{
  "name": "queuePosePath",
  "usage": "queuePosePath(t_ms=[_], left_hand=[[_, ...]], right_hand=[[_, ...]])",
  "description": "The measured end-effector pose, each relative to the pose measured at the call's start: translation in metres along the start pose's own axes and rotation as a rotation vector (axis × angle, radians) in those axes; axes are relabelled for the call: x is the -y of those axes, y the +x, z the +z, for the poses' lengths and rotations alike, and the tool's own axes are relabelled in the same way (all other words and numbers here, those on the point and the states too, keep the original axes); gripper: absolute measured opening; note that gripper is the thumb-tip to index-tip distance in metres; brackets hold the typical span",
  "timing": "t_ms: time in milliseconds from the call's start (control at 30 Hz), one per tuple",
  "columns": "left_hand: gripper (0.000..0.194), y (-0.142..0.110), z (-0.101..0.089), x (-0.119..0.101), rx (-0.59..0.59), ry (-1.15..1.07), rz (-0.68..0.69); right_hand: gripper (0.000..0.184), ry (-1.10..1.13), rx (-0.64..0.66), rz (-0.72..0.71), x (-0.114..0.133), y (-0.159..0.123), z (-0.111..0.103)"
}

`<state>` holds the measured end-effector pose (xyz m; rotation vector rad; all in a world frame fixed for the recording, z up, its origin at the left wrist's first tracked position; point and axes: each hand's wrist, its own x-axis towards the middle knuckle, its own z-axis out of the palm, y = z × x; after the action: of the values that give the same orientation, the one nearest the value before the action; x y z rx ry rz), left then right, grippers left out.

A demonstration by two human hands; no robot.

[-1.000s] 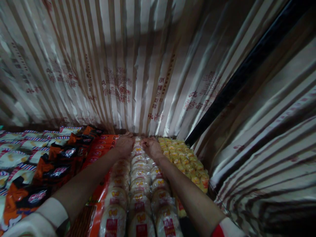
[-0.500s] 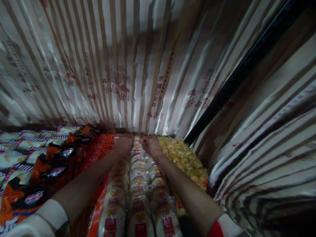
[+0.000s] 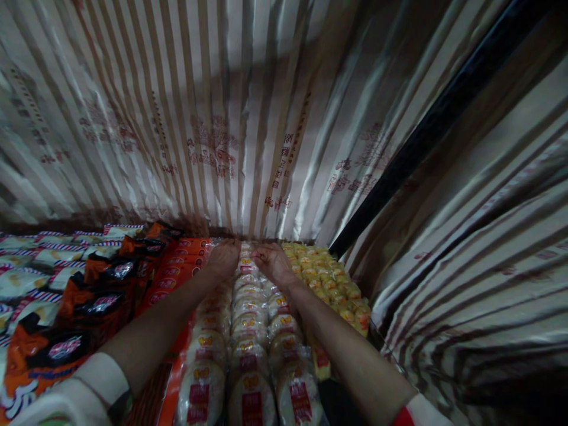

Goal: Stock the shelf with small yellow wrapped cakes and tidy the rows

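Rows of round, flat cakes (image 3: 251,396) in clear wrappers with red labels run away from me. At the far end of these rows, close to the curtain, are both hands. My left hand (image 3: 225,258) is over the left row, its fingers bent together at the back edge; whatever they grip is hidden. My right hand (image 3: 273,263) is over the right row, thumb and fingers pinched inward above the middle row. What lies in that pinch is too dim and small to name. Between the hands, the middle row's small far packs (image 3: 247,260) show.
Yellow wrapped snacks (image 3: 326,269) are stacked to the right. On the left lie flat red-orange packs (image 3: 171,272), orange and black bags (image 3: 102,302) and striped white packs (image 3: 57,255). Behind hangs a pleated printed curtain (image 3: 261,118); a dark pole (image 3: 412,136) slants across the right.
Both hands stay at the far end of the rows. The right forearm has shifted slightly right, and the right hand's fingers show a little more clearly. The view has moved slightly.
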<state>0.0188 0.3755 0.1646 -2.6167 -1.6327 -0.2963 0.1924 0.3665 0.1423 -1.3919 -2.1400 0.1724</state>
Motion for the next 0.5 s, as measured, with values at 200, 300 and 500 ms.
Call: queuePosePath(t_ms=[200,300,500], left_hand=[[0.022,0.001,0.003,-0.001,0.015,0.005,-0.017],[0.023,0.002,0.003,-0.001,0.014,0.001,-0.028],[0.024,0.001,0.003,-0.001,0.014,-0.006,-0.032]], right_hand=[[0.012,0.032,0.141,-0.064,0.010,-0.005,-0.013],[0.009,0.044,0.211,-0.056,0.015,-0.005,-0.017],[0.011,0.013,0.233,-0.025,0.018,-0.003,-0.013]])
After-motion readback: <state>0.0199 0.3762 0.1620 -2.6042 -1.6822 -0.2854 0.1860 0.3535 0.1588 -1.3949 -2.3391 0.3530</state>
